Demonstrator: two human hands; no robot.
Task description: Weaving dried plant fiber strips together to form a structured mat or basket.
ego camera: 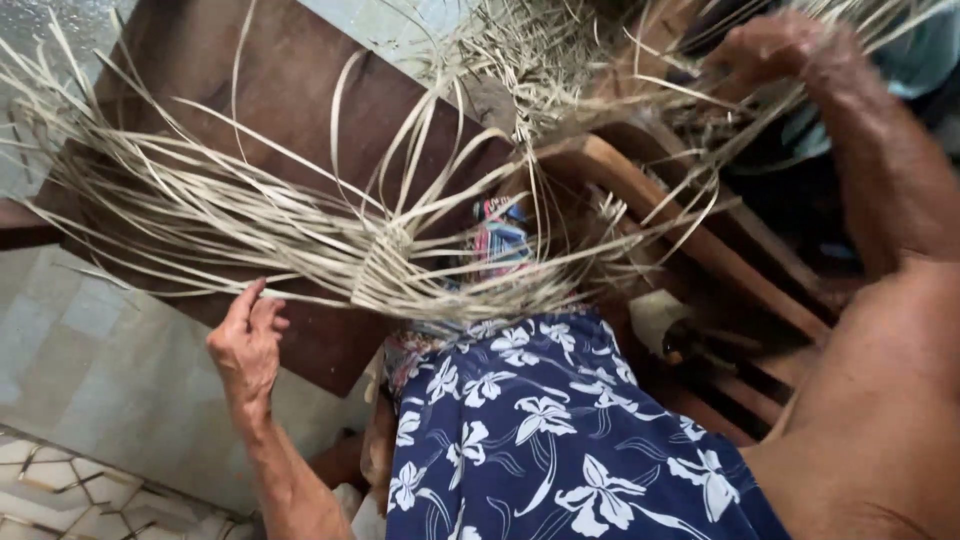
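The left hand (247, 342) is down at the near edge of the work, fingers loosely open and stretched upward, its fingertips touching the lowest of the pale straw strips (200, 215) without closing on any of them. The right hand (775, 48) is raised far off at the upper right, curled among another spray of loose strips; it is blurred, and I cannot tell whether it truly grips them or merely rests in them. Between the two hands, above the lap, sits the small woven patch (385, 262) where the strips cross and lock together, and that patch is the only part that looks plaited. By my reckoning the weaving is at an early stage: the woven middle is narrow, while long unworked ends fan out to the left across the dark wooden board (300, 100) and to the right over the slanted wooden frame (700, 240), so by far the greater share is still to be interlaced. A tangled heap of straw (520, 50) lies at the top. Below the work is the blue cloth with white flowers (550, 430) on the lap, and beyond it, at the left, the pale tiled floor (110, 380).
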